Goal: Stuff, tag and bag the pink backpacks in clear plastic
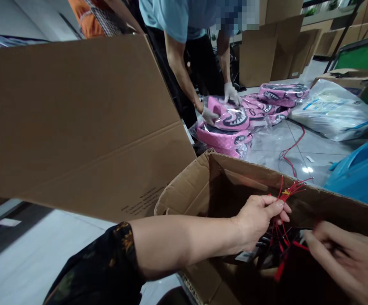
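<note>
My left hand [256, 216] reaches over an open cardboard box [184, 192], its fingers closed round a bundle of thin red strings [293, 188]. A yellow tie binds the bundle near its top, and loose string ends hang below the fingers. My right hand [345, 258], partly blurred, is at the right inside the box with thumb and fingers pinched together. Beside its fingertips is a dark item with a red edge [298, 245]; what the pinch holds is too unclear to name. Dark, shiny packages [266, 250] lie in the box beneath my hands.
A large cardboard flap [76, 123] rises at the left. Beyond the box, a co-worker's gloved hands [232, 94] touch pink shark-face bags in clear plastic [231, 118]. A white plastic sack [336, 110], a red cord [287, 156] and a blue plastic object [361, 165] are at the right.
</note>
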### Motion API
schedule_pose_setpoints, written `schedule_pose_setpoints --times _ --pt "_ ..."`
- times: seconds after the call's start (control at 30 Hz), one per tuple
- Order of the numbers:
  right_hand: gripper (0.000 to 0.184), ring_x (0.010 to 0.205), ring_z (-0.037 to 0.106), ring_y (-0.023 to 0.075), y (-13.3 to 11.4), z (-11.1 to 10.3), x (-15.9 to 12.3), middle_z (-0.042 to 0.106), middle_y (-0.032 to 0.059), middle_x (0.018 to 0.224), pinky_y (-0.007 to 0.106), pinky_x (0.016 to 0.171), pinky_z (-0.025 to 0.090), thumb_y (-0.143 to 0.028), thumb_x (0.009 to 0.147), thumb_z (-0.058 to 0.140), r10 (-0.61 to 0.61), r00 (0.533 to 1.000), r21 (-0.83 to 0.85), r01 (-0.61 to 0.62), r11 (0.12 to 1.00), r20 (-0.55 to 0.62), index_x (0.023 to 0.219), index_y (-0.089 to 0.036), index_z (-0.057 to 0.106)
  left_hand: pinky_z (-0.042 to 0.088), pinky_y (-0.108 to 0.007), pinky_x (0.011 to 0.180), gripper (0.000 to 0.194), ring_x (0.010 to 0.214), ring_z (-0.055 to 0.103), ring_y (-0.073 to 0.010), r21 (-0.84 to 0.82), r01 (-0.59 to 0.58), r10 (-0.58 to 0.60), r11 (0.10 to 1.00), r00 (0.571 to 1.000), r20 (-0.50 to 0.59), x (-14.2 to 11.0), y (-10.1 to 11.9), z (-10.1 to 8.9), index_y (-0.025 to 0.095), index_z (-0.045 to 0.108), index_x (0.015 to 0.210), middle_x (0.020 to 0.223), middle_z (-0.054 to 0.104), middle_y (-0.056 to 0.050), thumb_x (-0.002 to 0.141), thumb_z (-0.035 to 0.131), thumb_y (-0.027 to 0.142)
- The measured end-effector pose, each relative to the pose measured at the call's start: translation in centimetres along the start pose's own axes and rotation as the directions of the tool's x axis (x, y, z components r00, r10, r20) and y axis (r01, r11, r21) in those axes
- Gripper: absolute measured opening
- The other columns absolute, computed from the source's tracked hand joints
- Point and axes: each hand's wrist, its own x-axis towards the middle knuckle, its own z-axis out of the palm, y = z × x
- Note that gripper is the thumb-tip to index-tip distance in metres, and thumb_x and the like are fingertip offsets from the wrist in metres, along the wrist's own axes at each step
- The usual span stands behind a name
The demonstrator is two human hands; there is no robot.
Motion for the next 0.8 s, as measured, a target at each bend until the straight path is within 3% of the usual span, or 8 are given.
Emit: schedule_pose_setpoints --times 0.1,0.2,0.37,0.5,0.63,0.8 --pt "0.037 0.042 0.038 0.0082 -0.6 1.4 0.6 0.04 -0.0055 0.05 0.021 0.042 0.032 -0.035 0.096 0.053 -0.004 0.991 0.045 -0.002 0.999 0.135 0.061 -0.023 0.048 0.039 -0.029 0.071 0.048 0.065 0.048 -0.0117 -0.031 -0.028 0.029 0.999 0.999 0.017 -0.3 -0.3 0.2 0.014 0.067 0.072 0.067 0.061 -0.001 0.064 0.083 0.059" --pt "0.04 0.045 0.035 0.0084 -0.9 2.3 0.8 0.037 -0.0059 0.052 0.02 0.042 0.029 -0.039 0.097 0.049 0.08 0.971 0.091 -0.103 0.991 0.225 0.061 -0.022 0.046 0.038 -0.028 0.071 0.054 0.066 0.048 -0.0116 -0.032 -0.039 0.039 0.999 0.999 0.005 -0.5 -0.4 0.4 0.013 0.069 0.071 0.068 0.06 -0.001 0.06 0.084 0.063" --pt "0.049 0.046 0.035 0.0099 -0.9 2.6 1.1 0.039 -0.0043 0.05 0.022 0.042 0.029 -0.055 0.095 0.047 0.237 0.947 0.171 -0.276 0.946 0.215 0.059 -0.022 0.05 0.038 -0.028 0.07 0.056 0.067 0.048 -0.012 -0.026 -0.023 0.023 0.999 0.999 0.023 -0.7 -0.3 0.4 0.012 0.077 0.078 0.067 0.057 0.0 0.06 0.085 0.065" --pt "0.061 0.043 0.035 0.0104 -0.8 2.7 1.4 0.04 -0.0032 0.044 0.023 0.042 0.031 -0.073 0.087 0.051 0.368 0.905 0.253 -0.415 0.874 0.213 0.053 -0.023 0.048 0.041 -0.03 0.075 0.057 0.071 0.053 -0.0135 -0.057 -0.001 0.003 0.998 0.999 0.035 -0.7 -0.2 0.5 0.013 0.078 0.078 0.073 0.064 -0.002 0.057 0.087 0.065" --pt "0.065 0.044 0.036 0.0103 0.3 3.0 1.0 0.042 -0.003 0.045 0.024 0.045 0.033 -0.079 0.085 0.05 0.423 0.86 0.343 -0.504 0.793 0.286 0.055 -0.023 0.044 0.042 -0.029 0.076 0.058 0.072 0.055 -0.0141 -0.085 0.024 -0.021 0.996 0.999 0.038 -0.6 -0.2 0.6 0.013 0.078 0.08 0.075 0.066 -0.003 0.054 0.09 0.063" --pt "0.064 0.045 0.037 0.0097 1.3 3.4 0.6 0.046 -0.0032 0.048 0.023 0.045 0.03 -0.082 0.084 0.051 0.432 0.817 0.361 -0.562 0.745 0.381 0.064 -0.021 0.052 0.042 -0.031 0.078 0.059 0.07 0.052 -0.014 -0.046 0.048 -0.046 0.998 0.998 0.048 -0.2 -0.6 0.5 0.013 0.074 0.075 0.069 0.061 -0.001 0.051 0.09 0.065"
